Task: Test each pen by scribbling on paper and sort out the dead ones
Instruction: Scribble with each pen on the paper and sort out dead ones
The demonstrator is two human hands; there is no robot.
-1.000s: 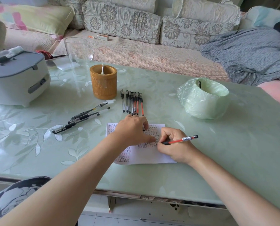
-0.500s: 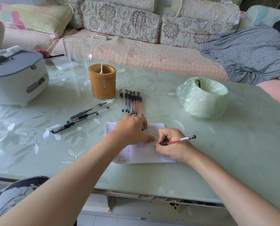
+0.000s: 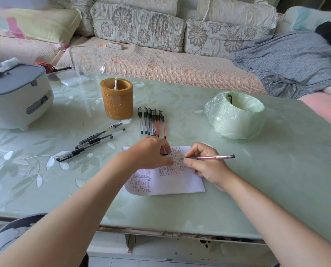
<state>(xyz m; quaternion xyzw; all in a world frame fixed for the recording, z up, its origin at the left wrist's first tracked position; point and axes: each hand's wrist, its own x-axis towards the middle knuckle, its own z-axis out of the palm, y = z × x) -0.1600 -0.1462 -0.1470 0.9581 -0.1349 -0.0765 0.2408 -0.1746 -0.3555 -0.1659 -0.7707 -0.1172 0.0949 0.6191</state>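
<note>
A white sheet of paper (image 3: 177,182) covered with small red and black marks lies on the green table. My left hand (image 3: 151,153) presses down on its upper part, with a small dark piece, perhaps a pen cap, under the fingertips. My right hand (image 3: 205,164) grips a red pen (image 3: 216,157), tip on the paper, barrel pointing right. Just beyond the paper lies a neat row of several capped pens (image 3: 153,121), black and red. Three black pens (image 3: 93,140) lie slanted to the left.
A bamboo pen holder (image 3: 116,99) stands behind the pens. A bin lined with a green bag (image 3: 236,116) sits at the right. A grey-lidded appliance (image 3: 16,97) and a clear glass jar (image 3: 86,62) are at the left. A sofa runs along the far side.
The red pen has dropped to a flatter angle in my right hand, and its tip has shifted slightly on the paper. My left hand stays on the sheet.
</note>
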